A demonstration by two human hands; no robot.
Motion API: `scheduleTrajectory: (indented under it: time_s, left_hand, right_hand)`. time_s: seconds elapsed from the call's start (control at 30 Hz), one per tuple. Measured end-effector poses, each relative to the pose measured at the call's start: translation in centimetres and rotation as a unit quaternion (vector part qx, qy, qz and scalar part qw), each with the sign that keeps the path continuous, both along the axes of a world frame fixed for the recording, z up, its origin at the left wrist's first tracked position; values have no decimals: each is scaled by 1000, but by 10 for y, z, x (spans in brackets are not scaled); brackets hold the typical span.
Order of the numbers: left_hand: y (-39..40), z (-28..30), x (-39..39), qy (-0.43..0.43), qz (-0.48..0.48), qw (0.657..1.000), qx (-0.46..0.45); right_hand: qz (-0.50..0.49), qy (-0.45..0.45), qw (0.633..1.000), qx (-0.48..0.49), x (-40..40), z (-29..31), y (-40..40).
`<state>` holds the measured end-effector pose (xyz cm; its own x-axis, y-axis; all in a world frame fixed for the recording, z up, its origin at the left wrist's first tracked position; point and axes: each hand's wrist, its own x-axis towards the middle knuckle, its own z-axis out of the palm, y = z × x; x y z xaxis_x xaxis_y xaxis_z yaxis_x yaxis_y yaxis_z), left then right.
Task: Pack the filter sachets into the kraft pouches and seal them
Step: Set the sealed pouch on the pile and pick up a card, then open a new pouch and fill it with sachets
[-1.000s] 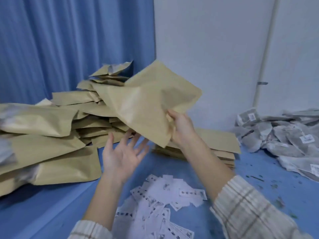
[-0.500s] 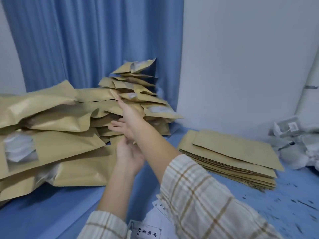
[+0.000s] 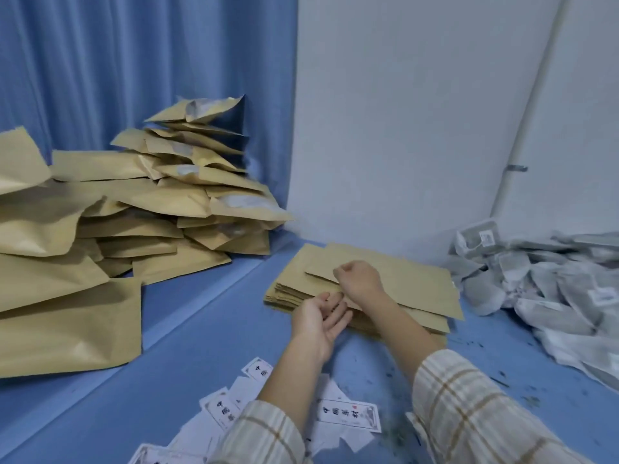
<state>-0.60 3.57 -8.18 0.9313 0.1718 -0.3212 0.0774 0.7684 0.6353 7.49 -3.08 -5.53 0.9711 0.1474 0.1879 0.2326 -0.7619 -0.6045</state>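
Head camera looks down on both hands over a blue desk (image 3: 207,329). The right hand (image 3: 358,279) rests on a flat stack of empty kraft pouches (image 3: 408,286), its fingers curled and pinching the near edge of the top pouch (image 3: 395,269), which lies a little askew on the rest. The left hand (image 3: 318,321) sits just beside the stack's near left corner, palm turned up, fingers loose and slightly bent, holding nothing; its fingertips reach the edge of the stack below the right hand. Both forearms come out of plaid sleeves (image 3: 475,403) at the bottom of the view.

Under the forearms, white printed labels (image 3: 348,415) lie scattered on the desk, some overlapping, some partly covered by the sleeves. Dark specks of loose material dot the blue surface to the right of the stack.

To the right, well apart from the hands, a loose heap of grey-white filter sachets (image 3: 549,289) with small white tags spreads along the foot of the white wall (image 3: 402,128); its nearest sachets come just beside the stack's right edge. A thin pipe (image 3: 526,135) runs up that wall, held by a bracket.

To the left, a tall, untidy pile of filled kraft pouches (image 3: 140,212) rises against the blue curtain (image 3: 134,61), some showing a clear window. The largest pouches at the near left slope down onto the desk and hide what lies behind them. Open blue surface separates this pile from the flat stack.
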Motion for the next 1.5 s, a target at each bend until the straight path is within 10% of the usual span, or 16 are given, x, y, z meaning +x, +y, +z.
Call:
scheduleTrajectory:
  time_s: [0.43,0.77,0.97,1.1,1.2,1.4,1.5]
  left_hand:
    - [-20,-16,21,21,22,999,-18]
    - [-47,-2,1,-31,-86,994,64]
    - [-55,7,-27,-100,2,980,170]
    - [-58,17,-48,-151,95,949,262]
    - [-56,26,-57,-175,217,851,445]
    - [-50,42,-85,-233,339,509,756]
    - [-50,35,-95,-272,377,368,805]
  right_hand:
    - [-1,-44,930,-365,32,-46,-85]
    - [105,-490,765,-405,-40,-35,-99]
    - [121,-523,791,-294,-67,-36,-114]
    - [187,-349,914,-89,-95,-20,-117]
    - [140,-140,969,148,-116,7,-116]
    - [189,70,779,594,-151,76,-146]
    - [153,42,777,609,-163,87,-169]
